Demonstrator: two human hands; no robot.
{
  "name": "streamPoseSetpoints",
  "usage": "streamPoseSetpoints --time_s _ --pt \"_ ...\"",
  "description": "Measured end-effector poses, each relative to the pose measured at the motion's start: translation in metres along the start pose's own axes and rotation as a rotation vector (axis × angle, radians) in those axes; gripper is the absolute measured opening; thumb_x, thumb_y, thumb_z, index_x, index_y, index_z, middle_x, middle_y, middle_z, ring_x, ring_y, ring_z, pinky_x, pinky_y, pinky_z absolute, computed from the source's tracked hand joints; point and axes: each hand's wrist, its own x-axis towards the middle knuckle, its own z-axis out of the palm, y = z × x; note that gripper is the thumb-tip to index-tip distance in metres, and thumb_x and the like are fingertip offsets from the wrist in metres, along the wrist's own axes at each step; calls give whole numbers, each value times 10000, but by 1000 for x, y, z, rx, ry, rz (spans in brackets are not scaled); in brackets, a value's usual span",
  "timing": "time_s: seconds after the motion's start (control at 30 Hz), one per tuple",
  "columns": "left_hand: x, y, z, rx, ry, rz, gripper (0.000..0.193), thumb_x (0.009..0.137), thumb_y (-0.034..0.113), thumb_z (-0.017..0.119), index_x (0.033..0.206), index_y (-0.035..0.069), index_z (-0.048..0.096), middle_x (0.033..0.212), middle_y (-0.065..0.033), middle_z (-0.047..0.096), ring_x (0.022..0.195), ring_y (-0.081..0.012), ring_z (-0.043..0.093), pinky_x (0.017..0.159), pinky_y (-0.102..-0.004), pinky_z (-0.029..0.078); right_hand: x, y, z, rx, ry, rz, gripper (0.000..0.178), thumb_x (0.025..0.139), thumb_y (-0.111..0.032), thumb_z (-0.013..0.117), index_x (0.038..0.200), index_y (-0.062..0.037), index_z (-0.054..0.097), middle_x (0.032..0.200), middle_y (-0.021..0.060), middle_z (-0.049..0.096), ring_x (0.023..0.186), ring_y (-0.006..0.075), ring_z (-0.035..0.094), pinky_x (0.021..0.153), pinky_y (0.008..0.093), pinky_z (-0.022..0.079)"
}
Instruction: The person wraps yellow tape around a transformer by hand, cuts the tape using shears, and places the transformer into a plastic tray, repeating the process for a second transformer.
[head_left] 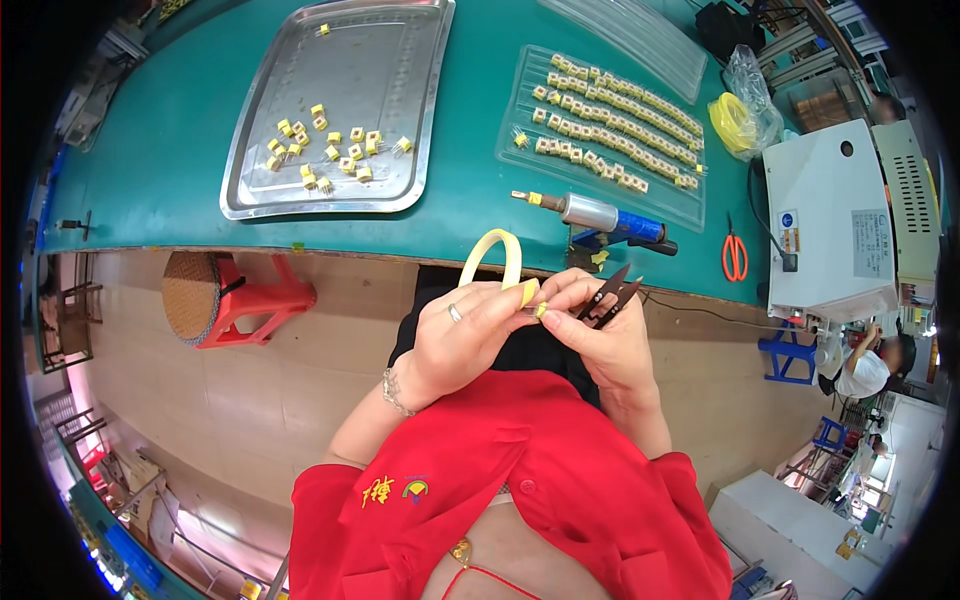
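tape roll (493, 256), yellow, is hanging from the left hand (470, 335), which is pinching a small yellow part (540, 310) below the bench (150, 150) edge; right hand (605, 335) is gripping black snips (607, 296) beside it.

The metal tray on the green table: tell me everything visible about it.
The metal tray is a shallow, rectangular, silver-coloured pan with rounded corners and a raised rim, lying flat on the green table at upper left. Small yellow components with thin wire leads lie loosely scattered in it, mostly in its middle and lower part, one near the top edge. Neither hand touches it.
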Motion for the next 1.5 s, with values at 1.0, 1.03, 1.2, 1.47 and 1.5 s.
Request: streamPoseSetpoints --time_s 1.0,1.03,1.2,1.47,1.5 --pt "-10 1 2 -414 19 -355 414 757 -81 637 1138 -46 478 925 -162 631 845 -204 637 713 -280 533 3 5 2 19 12 -51 127 773 13 646 895 22 609 892 72 599 730 92 542 655 220 437" --pt "-9 4 1 -552 62 -482 430 758 -92 626 1156 -44 468 933 -159 626 853 -201 633 714 -276 532 2 6 1 96 -24 -55 242 745 35 657 977 20 590 899 94 595 682 73 503 608 197 406" --pt "-6 4 1 -798 115 -715 466 759 -113 600 1194 -35 451 945 -149 620 828 -179 627 695 -252 528 3 13 4 -219 -43 -278 328 704 89 676 1015 19 599 887 67 574 692 71 482 588 184 371" --pt "-11 4 1 -755 60 -572 577 725 -105 648 1239 -12 404 992 -167 619 875 -207 622 687 -263 523 1 13 -2 -9 -63 -98 175 773 3 645 938 47 610 879 62 577 799 117 563 710 230 446" --pt "-10 4 2 -675 54 -471 588 723 -102 652 1244 -9 395 993 -172 620 902 -223 618 691 -271 522 1 13 -1 -7 -60 -99 175 773 3 645 938 47 610 879 62 577 799 117 563 710 230 446"
